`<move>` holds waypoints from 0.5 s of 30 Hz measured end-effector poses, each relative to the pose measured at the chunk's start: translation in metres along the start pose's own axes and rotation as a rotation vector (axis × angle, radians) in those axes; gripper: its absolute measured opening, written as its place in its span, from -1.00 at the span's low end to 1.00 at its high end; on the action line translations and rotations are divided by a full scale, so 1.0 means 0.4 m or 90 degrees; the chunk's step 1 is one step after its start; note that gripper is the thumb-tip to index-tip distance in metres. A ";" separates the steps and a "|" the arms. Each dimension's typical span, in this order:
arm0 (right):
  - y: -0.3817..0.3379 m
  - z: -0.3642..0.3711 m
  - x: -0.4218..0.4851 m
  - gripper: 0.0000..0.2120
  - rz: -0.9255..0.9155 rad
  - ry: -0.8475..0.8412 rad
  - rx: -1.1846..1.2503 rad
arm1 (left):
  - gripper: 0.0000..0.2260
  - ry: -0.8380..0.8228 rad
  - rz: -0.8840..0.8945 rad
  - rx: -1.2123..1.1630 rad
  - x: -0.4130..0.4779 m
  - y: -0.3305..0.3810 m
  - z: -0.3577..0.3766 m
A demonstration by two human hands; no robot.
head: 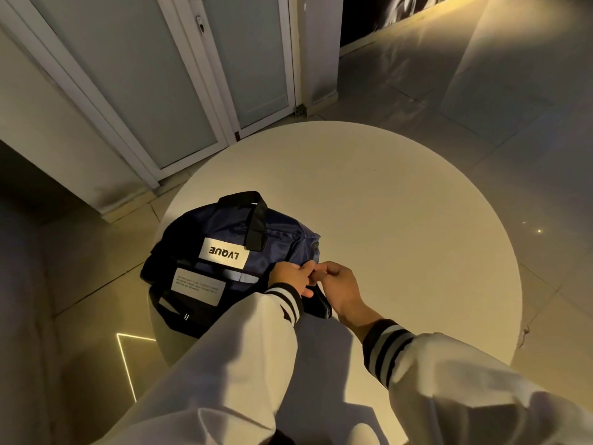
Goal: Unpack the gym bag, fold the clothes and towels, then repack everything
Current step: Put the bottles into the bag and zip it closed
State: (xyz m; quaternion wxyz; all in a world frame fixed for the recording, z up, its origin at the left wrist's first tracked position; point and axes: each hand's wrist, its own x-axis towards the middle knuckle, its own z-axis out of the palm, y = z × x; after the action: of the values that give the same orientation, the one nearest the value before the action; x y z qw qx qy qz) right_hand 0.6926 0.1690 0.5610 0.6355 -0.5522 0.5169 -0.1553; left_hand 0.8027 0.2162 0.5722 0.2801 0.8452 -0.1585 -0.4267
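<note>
A navy gym bag (218, 226) lies on its side at the left edge of a round white table (385, 203), part of it hanging past the rim; its black handle (255, 224) lies flat across the upper face; a white patch (224, 252) reading LVQUE shows upside-down to the wearer, and a second pale label (197, 289) with small print, too fine to read, sits nearer on the dark end panel.

Both hands meet at the bag's near right corner; the left hand (288, 279) rests on the bag with its fingers (306, 268) curled and pressed together, pinching the navy fabric at the corner; the right hand (340, 284) is just beside it, almost touching, its fingers (322, 273) curled in and pinching some small part of the bag there; what exactly that part is cannot be told, as the fingers hide it.

Both arms wear white sleeves with black-and-white striped cuffs, the left cuff (285, 301) lying over the bag, the right cuff (386, 345) above bare table.

Beyond the table stand white-framed doors (179, 91) with frosted panels; the floor (481, 107) is pale tile, and a thin bright line of light (128, 358) shows on it at lower left.
</note>
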 end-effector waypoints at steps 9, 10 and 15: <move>-0.011 0.014 0.048 -0.70 0.088 0.024 -0.009 | -0.76 0.000 0.005 -0.053 -0.011 0.005 -0.001; -0.016 0.020 0.053 -0.64 0.103 0.020 -0.043 | -0.77 0.005 0.015 -0.029 -0.013 0.001 -0.002; -0.039 0.046 0.091 -0.71 0.093 0.002 -0.132 | -0.80 0.011 0.069 0.050 -0.027 -0.014 -0.022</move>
State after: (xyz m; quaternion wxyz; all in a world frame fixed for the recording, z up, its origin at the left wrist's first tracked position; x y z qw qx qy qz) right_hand 0.7288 0.1456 0.5543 0.5836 -0.5756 0.5701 -0.0550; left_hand 0.8035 0.2289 0.5798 0.2707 0.8493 -0.2180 -0.3973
